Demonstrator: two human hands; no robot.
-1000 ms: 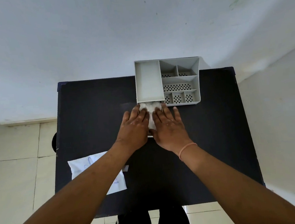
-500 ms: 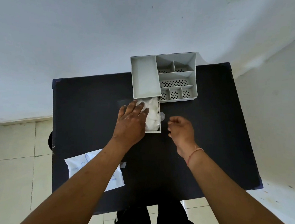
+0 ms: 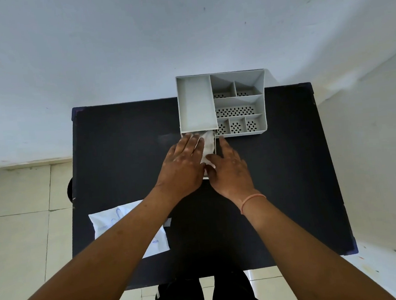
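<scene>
The left hand (image 3: 181, 167) lies flat, fingers straight, pressing the white wad (image 3: 207, 141) into the organizer's (image 3: 195, 102) pulled-out drawer (image 3: 214, 146). The right hand (image 3: 230, 171) sets its thumb on the wad, fingers straight along the drawer's outer side. Packing looks nearly done, with the drawer not yet shut; the hands hide most of the drawer, and the wad's material is unclear.

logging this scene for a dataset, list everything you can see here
organiser: 1, grey, far edge of table, compartments empty
drawer: 1, grey, pulled out at organiser's front left
soft wad: 1, white, in the drawer
table: 1, black, centre
printed bag: 1, white with blue print, near left of table
wristband: 1, pink, right wrist
left hand: 1, pressing flat on the soft wad
right hand: 1, at drawer's right side, thumb touching the soft wad
</scene>
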